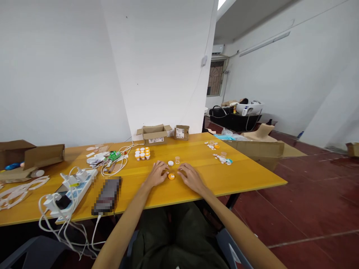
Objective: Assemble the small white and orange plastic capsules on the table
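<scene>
An orange round cap (171, 176) with white in its middle lies on the table between my hands. My left hand (157, 174) rests at its left with loosely bent, parted fingers; the fingertips come close to the cap, and I cannot tell whether they touch it. On the other side, my right hand (192, 177) is curved and open, with nothing visible in it. Just beyond the fingers lie a white round piece (171, 163) and a small clear cup (177, 160). Farther left stands a block of white jars with orange lids (142, 153).
An open cardboard box (155, 135) and a smaller carton (181, 132) stand at the back. Small loose parts (223, 159) lie to the right. At left are a power strip (74, 194), tangled cables, a phone (107, 196) and another open box (43, 155).
</scene>
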{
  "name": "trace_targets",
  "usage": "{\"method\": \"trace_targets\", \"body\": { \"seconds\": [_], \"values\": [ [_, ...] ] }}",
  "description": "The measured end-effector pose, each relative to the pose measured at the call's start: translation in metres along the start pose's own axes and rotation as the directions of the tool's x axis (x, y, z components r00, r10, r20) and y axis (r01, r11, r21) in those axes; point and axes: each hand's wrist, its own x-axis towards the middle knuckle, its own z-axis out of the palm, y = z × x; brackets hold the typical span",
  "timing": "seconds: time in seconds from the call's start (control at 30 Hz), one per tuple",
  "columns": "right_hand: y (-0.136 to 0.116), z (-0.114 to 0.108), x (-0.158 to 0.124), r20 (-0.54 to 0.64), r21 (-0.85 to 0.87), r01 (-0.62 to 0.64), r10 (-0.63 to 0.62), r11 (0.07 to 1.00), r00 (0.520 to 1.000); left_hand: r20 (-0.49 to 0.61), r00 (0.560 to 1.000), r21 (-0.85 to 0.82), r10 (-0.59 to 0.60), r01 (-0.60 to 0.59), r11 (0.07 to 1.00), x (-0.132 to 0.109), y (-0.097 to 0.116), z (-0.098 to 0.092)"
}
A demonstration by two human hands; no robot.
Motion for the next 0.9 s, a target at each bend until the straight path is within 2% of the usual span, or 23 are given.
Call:
{"method": "trace_targets", "body": {
  "seconds": [0.13,0.4,0.9],
  "values": [
    [-0.006,0.001,-0.002,0.054,0.058,0.090,-0.093,0.994,0.994,0.007,1.000,0.062,0.023,-0.024,0.998,0.000,-0.005,0.001],
    [-0.012,0.004,0.004,0.209,0.025,0.088,-0.091,0.996,0.974,0.021,0.999,0.039,0.041,-0.042,0.998,0.001,-0.003,-0.003],
    [-0.018,0.004,0.012,0.208,0.033,0.104,-0.109,0.994,0.972,0.045,0.999,-0.041,-0.024,0.026,0.999,0.002,-0.001,-0.003]
  ]
}}
